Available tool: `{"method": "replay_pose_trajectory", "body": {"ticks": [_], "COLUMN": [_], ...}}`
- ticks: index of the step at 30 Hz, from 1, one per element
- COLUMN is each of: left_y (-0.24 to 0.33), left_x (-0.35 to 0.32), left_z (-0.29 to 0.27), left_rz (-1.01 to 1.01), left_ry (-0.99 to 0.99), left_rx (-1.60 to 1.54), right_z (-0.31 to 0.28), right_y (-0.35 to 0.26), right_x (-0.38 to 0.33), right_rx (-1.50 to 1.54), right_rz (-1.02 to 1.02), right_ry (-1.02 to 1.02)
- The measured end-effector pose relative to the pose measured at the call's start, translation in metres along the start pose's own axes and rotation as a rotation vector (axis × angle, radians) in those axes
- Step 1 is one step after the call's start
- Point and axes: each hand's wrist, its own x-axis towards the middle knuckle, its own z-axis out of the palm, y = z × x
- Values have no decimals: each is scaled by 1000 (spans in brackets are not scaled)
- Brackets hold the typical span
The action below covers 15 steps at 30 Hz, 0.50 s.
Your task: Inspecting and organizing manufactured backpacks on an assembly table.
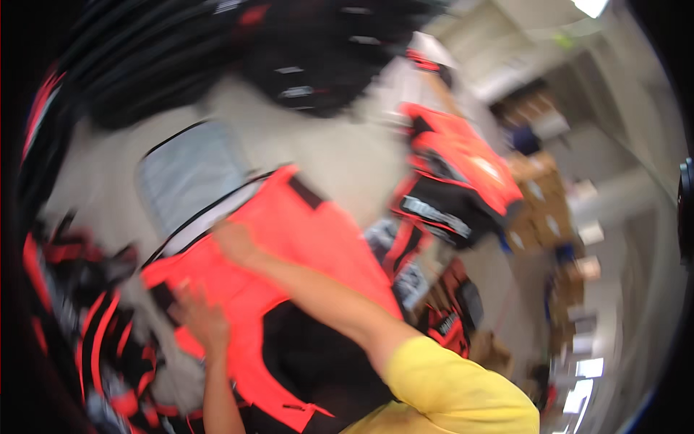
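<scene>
A large bright orange-red and black fabric bag [318, 224] lies in front of me, with a dark zip edge along its far left side. Beyond that edge a light grey panel [191, 170] is folded out flat. My left hand [202, 318] rests on the orange-red fabric near a black patch, its fingers apart and blurred. Reaching across the bag, my right hand [235, 242] is at the edge of the opening. Motion blur hides its fingertips, so its grip on the fabric is unclear. A yellow sleeve covers my right upper arm.
Black goods [311, 58] are heaped along the far side of the table [289, 137]. Another person holds or stands by a second orange-red and black bag [463, 173] at the right. Black straps with orange-red trim [108, 325] lie at the left. Cardboard boxes [538, 202] are stacked beyond.
</scene>
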Motion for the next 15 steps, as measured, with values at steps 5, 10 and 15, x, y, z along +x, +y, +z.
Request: {"method": "replay_pose_trajectory", "body": {"ticks": [5,10,15], "left_y": [21,17,-17], "left_x": [0,-4,15], "left_z": [9,11,-1], "left_rz": [-10,13,-50], "left_ry": [-69,-6,-12], "left_rx": [176,206,174], "right_z": [-129,-197,-114], "right_y": [91,93,9], "right_x": [6,-51,-164], "right_rx": [-46,-77,-44], "right_rz": [464,433,-12], "right_ry": [196,97,46]}}
